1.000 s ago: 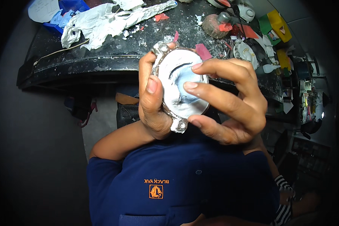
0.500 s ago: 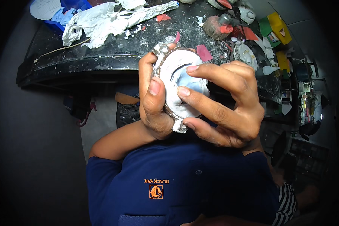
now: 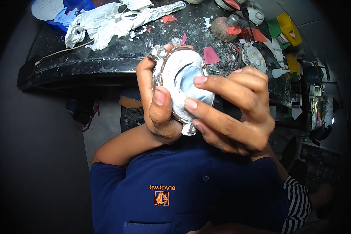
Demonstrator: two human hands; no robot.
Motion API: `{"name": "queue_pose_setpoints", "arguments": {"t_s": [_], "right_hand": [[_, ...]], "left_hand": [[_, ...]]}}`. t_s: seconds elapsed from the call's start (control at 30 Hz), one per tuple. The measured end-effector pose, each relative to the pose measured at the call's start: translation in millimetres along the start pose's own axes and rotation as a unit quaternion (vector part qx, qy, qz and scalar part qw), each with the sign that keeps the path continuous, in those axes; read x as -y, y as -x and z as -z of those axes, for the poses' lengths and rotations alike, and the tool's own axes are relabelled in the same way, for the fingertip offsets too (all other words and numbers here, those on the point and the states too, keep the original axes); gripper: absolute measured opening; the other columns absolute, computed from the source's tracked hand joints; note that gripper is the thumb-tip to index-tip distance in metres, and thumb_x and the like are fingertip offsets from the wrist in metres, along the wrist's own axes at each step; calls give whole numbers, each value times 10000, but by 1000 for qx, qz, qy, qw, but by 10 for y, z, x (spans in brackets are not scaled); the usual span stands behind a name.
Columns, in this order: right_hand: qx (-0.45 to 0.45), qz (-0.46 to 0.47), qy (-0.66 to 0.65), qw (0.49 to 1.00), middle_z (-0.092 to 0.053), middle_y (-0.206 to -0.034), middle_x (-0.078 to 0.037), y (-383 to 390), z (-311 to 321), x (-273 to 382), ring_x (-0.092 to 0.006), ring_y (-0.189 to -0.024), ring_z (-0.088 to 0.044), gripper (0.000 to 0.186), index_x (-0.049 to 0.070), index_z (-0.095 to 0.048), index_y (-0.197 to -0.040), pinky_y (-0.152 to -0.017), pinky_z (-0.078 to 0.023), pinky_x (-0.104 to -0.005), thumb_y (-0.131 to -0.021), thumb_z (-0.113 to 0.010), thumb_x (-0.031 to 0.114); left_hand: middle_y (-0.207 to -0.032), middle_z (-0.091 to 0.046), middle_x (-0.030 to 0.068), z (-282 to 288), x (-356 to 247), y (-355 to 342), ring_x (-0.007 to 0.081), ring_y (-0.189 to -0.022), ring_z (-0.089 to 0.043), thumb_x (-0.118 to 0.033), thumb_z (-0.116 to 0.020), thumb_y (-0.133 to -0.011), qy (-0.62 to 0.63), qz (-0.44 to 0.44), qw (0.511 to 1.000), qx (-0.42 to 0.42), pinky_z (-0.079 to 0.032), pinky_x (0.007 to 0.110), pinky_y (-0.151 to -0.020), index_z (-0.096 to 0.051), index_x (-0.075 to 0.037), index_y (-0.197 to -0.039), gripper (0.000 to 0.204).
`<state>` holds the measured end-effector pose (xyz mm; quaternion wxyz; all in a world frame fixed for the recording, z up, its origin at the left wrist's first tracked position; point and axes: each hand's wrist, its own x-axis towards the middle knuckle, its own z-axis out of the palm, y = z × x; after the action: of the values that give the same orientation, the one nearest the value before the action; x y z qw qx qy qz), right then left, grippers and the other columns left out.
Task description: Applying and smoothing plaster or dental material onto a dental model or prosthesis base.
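My left hand [image 3: 158, 111] is closed round a brown-rimmed metal flask half [image 3: 188, 130], held up in front of my chest with its face tilted toward my right. White plaster [image 3: 175, 84] fills it, and a pale blue-grey smooth layer [image 3: 189, 84] lies in the middle beside a dark curved crevice. Lumps of plaster cling to the lugs at both ends. My right hand [image 3: 241, 111] has its fingers spread, two fingertips resting on or close to the pale layer. A lower fingertip is near the bottom lug. Nothing is gripped in my right hand.
Beyond my hands runs a black worktop [image 3: 105, 58] strewn with plaster crumbs. On it lie crumpled white sheeting [image 3: 101, 25], a pink wax piece [image 3: 211, 55] and a plaster-smeared round pot [image 3: 224, 29]. A blue bin [image 3: 80, 4] stands far left, a yellow box [image 3: 289, 29] far right.
The flask half has shifted slightly left and turned, showing more of the pale blue layer. My right fingertips have moved slightly down along it.
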<state>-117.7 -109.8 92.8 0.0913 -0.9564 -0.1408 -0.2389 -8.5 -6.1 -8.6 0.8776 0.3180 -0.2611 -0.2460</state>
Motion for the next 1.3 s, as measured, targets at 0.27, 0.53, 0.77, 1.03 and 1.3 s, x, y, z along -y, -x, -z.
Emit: {"name": "queue_pose_setpoints", "arguments": {"t_s": [0.27, 0.53, 0.77, 1.03, 1.3], "right_hand": [[-50, -15, -77, 996, -683, -1095, -161, -39, 0, -27, -242, -884, -579, 321, 46, -734, -1062, -748, -459, -358, -781, -807, 186], [-4, -30, -43, 999, -665, -1162, -126, -74, 1, 41, -229, -917, -556, 369, 71, -731, -1143, -776, -444, -345, -795, -793, 179], [2, -11, 1, 1000, -659, -1185, -111, -71, -29, 51, -224, -912, -549, 407, 86, -728, -1174, -777, -440, -358, -781, -793, 167], [-23, -28, -20, 999, -677, -1142, -106, -78, -90, 62, -223, -898, -556, 374, 78, -747, -1133, -779, -437, -362, -774, -786, 177], [-3, -21, -21, 1000, -660, -1170, -111, -55, -20, 70, -226, -901, -561, 373, 80, -732, -1157, -782, -442, -367, -792, -773, 144]], "left_hand": [[-1426, -429, 278, 11, 104, -18, 387, -1176, -570, -664, -471, -919, -19, -76, 997, -19, -497, 531, -988, -231, -91, -1484, 840], [-1445, -401, 277, 60, 75, -12, 384, -1186, -563, -655, -459, -919, -51, -76, 996, 1, -496, 525, -991, -210, -93, -1485, 835], [-1426, -437, 296, 57, 96, -25, 378, -1172, -577, -630, -503, -908, -41, -96, 994, -15, -506, 523, -983, -240, -75, -1471, 833], [-1434, -434, 298, 39, 41, -18, 385, -1185, -570, -638, -490, -910, -46, -79, 996, -24, -500, 528, -988, -240, -77, -1476, 835], [-1430, -433, 284, 40, 51, 0, 389, -1179, -571, -636, -468, -924, -30, -73, 997, -22, -488, 537, -999, -234, -85, -1481, 818]]}}
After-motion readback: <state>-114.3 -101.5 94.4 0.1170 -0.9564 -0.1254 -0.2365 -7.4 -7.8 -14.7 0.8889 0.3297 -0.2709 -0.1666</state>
